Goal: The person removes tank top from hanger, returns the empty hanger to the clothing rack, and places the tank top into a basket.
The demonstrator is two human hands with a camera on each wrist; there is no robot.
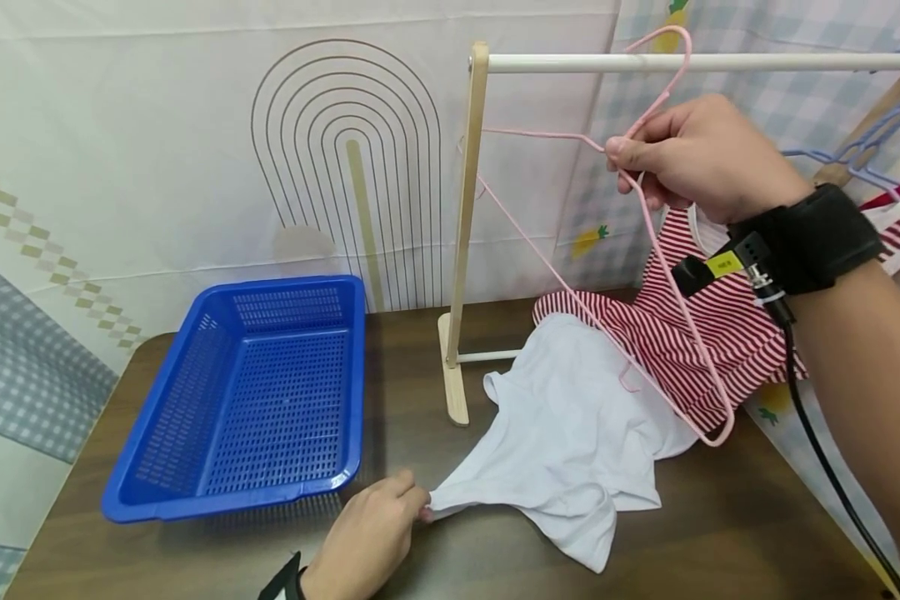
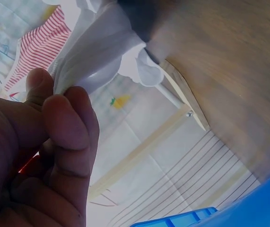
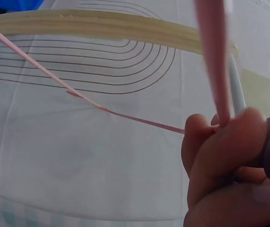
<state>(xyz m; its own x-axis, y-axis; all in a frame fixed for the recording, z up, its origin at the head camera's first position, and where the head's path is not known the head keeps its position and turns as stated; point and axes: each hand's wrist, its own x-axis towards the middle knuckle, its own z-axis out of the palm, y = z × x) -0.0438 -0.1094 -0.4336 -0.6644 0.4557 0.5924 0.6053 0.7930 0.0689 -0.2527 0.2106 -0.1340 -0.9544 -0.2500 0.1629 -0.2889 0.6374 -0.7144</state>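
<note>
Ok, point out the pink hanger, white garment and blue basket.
Pink hanger (image 1: 689, 319), head view: its lower shoulder.
White garment (image 1: 562, 425), head view: its middle cloth.
Blue basket (image 1: 281, 408), head view: its perforated bottom.

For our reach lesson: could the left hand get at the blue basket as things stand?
Likely yes: the left hand sits beside the blue basket, nothing between them, though it may first need to release the white garment it pinches.

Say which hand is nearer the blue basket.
Left hand, beside the near right corner of the blue basket, pinching the white garment. The right hand is higher up, well to the basket's right, gripping the pink hanger.
</note>
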